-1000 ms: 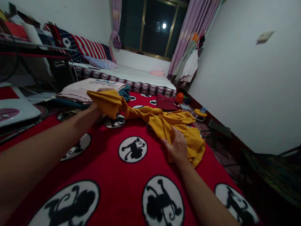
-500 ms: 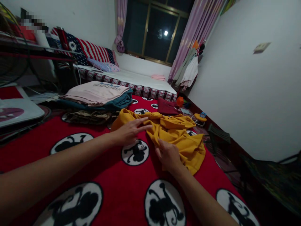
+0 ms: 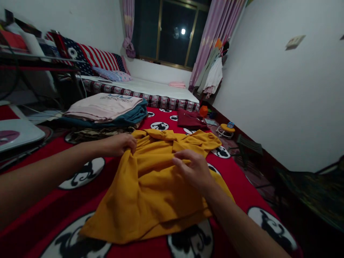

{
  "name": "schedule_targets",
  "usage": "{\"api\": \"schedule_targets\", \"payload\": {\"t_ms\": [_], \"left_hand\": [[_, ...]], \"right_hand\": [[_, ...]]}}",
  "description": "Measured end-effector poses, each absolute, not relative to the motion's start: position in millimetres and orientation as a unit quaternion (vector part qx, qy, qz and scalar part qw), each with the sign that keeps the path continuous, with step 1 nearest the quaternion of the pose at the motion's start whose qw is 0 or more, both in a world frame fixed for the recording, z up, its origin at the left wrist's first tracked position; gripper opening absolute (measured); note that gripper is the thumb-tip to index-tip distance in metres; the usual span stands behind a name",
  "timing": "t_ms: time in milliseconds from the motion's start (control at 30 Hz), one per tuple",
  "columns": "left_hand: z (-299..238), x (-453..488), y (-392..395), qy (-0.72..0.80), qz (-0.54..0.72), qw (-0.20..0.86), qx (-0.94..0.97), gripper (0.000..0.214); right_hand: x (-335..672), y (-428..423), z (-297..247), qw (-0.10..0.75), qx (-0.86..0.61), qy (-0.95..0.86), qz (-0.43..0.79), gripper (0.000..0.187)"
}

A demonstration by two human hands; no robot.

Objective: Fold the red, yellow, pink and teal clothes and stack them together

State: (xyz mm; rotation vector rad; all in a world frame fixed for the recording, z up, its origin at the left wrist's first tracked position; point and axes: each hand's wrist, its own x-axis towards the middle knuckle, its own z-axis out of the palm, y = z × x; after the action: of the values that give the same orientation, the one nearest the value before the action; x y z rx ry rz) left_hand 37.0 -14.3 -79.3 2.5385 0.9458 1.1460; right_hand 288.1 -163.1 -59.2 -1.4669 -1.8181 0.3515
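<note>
Yellow garment (image 3: pixel 156 193): one, laid out in loose folds across the centre and lower centre of the frame, its upper part bunched, its hem toward the bottom.

Left hand (image 3: pixel 125 143): one, left of centre. I see it closed in a fist on the yellow garment at the left edge; creases run down from the grip. Most of the garment lies to the right of this hand and below it.

Right hand (image 3: pixel 195 168): one, right of centre, over the middle of the garment. Fingers bent, thumb and forefinger a narrow gap apart, fingertips at the cloth; I cannot tell whether any is gripped. Cloth shows to its left, above and below.

Red blanket (image 3: pixel 27 236): one, under the garment, printed with white discs bearing black figures.

Clothing stack, left of frame, just beyond the left hand: pink shirt (image 3: pixel 104 106), lettered, on top; teal garment (image 3: pixel 137 111) below it; brown cloth (image 3: pixel 104 133) at the base.

Maroon garment (image 3: pixel 189 120): one, upper right of centre, beyond the yellow one, near the bed (image 3: pixel 158 90).

Stool (image 3: pixel 227 128): one, yellow seat, right of the blanket.
</note>
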Motion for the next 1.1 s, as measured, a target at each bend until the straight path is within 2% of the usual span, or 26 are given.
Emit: {"api": "schedule_targets", "payload": {"t_ms": [67, 133, 200, 300, 400, 500, 567, 633, 700, 767, 833, 900, 1000, 1033, 1067, 1100], "left_hand": [[-82, 41, -19, 0.341, 0.389, 0.093, 0.851, 0.014], [-82, 43, -20, 0.358, 0.386, 0.089, 0.845, 0.013], [-77, 42, -17, 0.365, 0.361, 0.095, 0.853, 0.011], [-63, 39, -7, 0.332, 0.282, 0.115, 0.893, 0.012], [-50, 47, 6, 0.305, 0.267, 0.100, 0.909, 0.024], [-53, 71, 18, 0.332, 0.252, 0.077, 0.906, 0.068], [-63, 92, 23, 0.348, 0.235, 0.073, 0.905, 0.090], [-74, 112, 24, 0.347, 0.235, 0.075, 0.905, 0.096], [-84, 127, 21, 0.339, 0.230, 0.069, 0.910, 0.088], [-91, 135, 18, 0.333, 0.206, 0.049, 0.919, 0.063], [-92, 134, 17, 0.331, 0.184, 0.038, 0.925, 0.033], [-89, 124, 20, 0.343, 0.200, 0.054, 0.916, 0.020], [-75, 101, 27, 0.414, 0.291, 0.114, 0.855, 0.022], [-70, 93, 29, 0.439, 0.315, 0.136, 0.830, 0.023], [-65, 85, 30, 0.458, 0.332, 0.160, 0.809, 0.025], [-60, 78, 29, 0.469, 0.339, 0.186, 0.794, 0.027]], "right_hand": [[317, -163, -71, 0.281, -0.665, -0.692, 0.008, 0.026], [336, -168, -85, 0.205, -0.709, -0.672, -0.059, 0.038], [347, -177, -94, 0.177, -0.723, -0.663, -0.075, 0.043], [359, -187, -92, 0.163, -0.729, -0.664, -0.028, 0.036], [377, -172, -77, 0.184, -0.737, -0.649, 0.040, 0.032], [393, -134, -65, 0.294, -0.720, -0.628, 0.009, 0.033], [393, -107, -65, 0.342, -0.704, -0.622, -0.008, 0.051], [381, -87, -69, 0.323, -0.685, -0.653, 0.013, 0.070], [362, -80, -75, 0.257, -0.658, -0.708, 0.032, 0.074], [345, -81, -77, 0.176, -0.639, -0.748, 0.030, 0.050], [339, -90, -74, 0.144, -0.629, -0.764, 0.008, 0.021], [348, -102, -66, 0.207, -0.621, -0.756, -0.029, 0.012], [385, -128, -49, 0.386, -0.650, -0.645, -0.111, 0.020], [400, -138, -44, 0.406, -0.673, -0.604, -0.130, 0.023], [414, -148, -39, 0.381, -0.699, -0.591, -0.130, 0.023], [425, -159, -35, 0.312, -0.728, -0.601, -0.108, 0.021]]}}
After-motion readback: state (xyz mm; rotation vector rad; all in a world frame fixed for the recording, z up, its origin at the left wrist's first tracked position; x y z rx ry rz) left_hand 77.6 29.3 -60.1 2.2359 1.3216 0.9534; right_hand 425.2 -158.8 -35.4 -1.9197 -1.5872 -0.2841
